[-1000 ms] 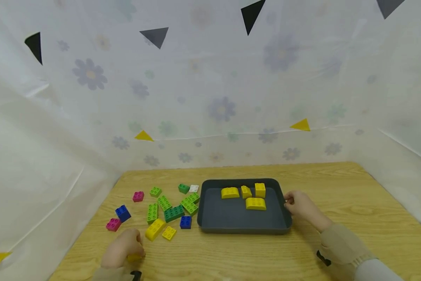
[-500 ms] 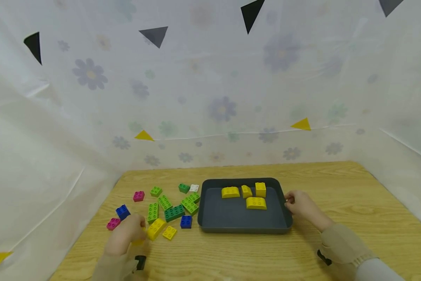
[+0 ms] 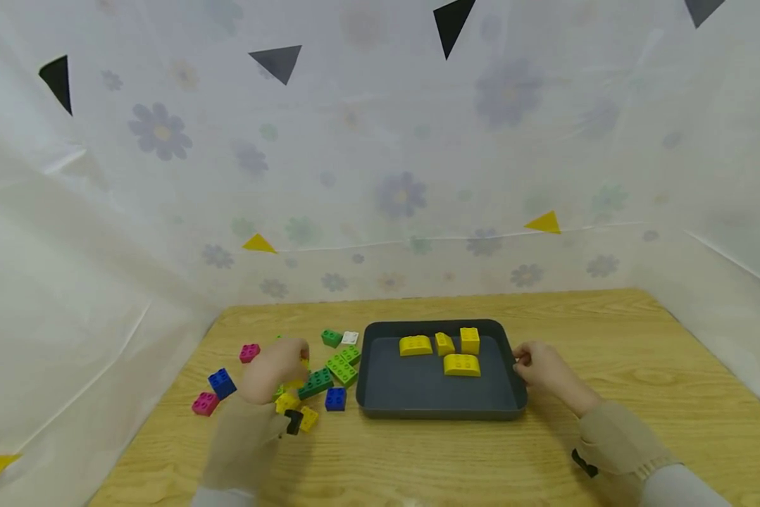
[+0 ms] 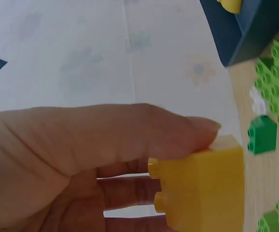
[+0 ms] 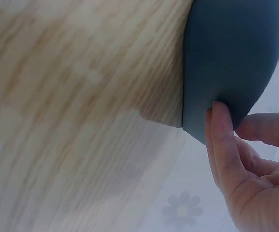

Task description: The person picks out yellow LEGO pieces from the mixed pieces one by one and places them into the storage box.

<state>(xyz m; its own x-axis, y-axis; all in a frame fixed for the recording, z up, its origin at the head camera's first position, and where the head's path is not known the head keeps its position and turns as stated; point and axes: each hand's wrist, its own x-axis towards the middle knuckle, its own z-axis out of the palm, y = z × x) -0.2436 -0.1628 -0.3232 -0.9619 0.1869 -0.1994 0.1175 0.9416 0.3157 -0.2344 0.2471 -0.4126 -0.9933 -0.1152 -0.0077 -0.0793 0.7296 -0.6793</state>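
Observation:
My left hand [image 3: 272, 370] is raised over the loose toy bricks left of the tray. Between its thumb and fingers it pinches a yellow toy brick [image 4: 212, 188], whose studs face the palm in the left wrist view. Below the wrist lie another yellow brick [image 3: 287, 402], partly covered, and a flat yellow brick [image 3: 308, 418]. At the tray's right side, my right hand [image 3: 547, 373] grips the wall of the dark grey tray [image 5: 231, 53], fingers against its outside and thumb at the rim. Several yellow bricks stand inside the tray, including a curved one [image 3: 461, 365].
A dark green brick [image 3: 316, 382], light green bricks [image 3: 340, 370], a blue brick [image 3: 335, 399] and a white brick [image 3: 350, 338] lie close to the tray's left wall. Farther left are another blue brick [image 3: 222, 382] and magenta bricks [image 3: 205, 403]. A patterned curtain [image 3: 380, 162] hangs behind the table.
The left hand has lifted the yellow brick from the table's near left and carried it forward and right over the loose bricks. The right hand has stayed at the tray.

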